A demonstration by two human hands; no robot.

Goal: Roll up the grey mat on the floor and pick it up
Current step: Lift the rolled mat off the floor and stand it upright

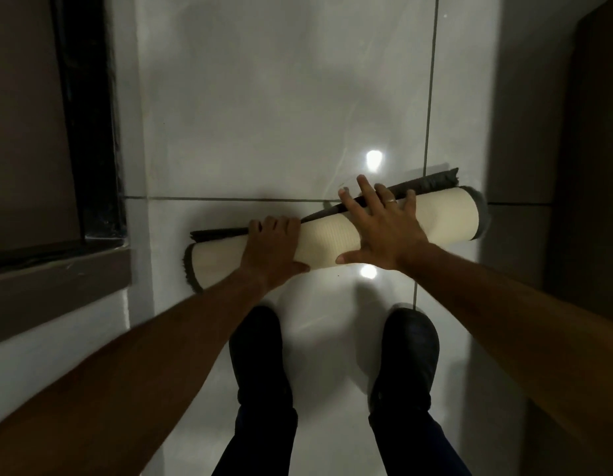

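Observation:
The grey mat (442,214) lies rolled into a tube on the white tiled floor, slanting up to the right. Its cream backing faces outward, with grey pile showing at both ends and along a thin loose edge on the far side. My left hand (272,250) curls over the roll left of its middle, fingers wrapped on the far edge. My right hand (380,225) lies flat on the roll right of centre, fingers spread and a ring on one finger.
My two dark shoes (260,355) stand on the tiles just behind the roll. A dark door frame (88,115) and a brown step (57,290) are at the left. A dark wooden panel (593,149) rises at the right.

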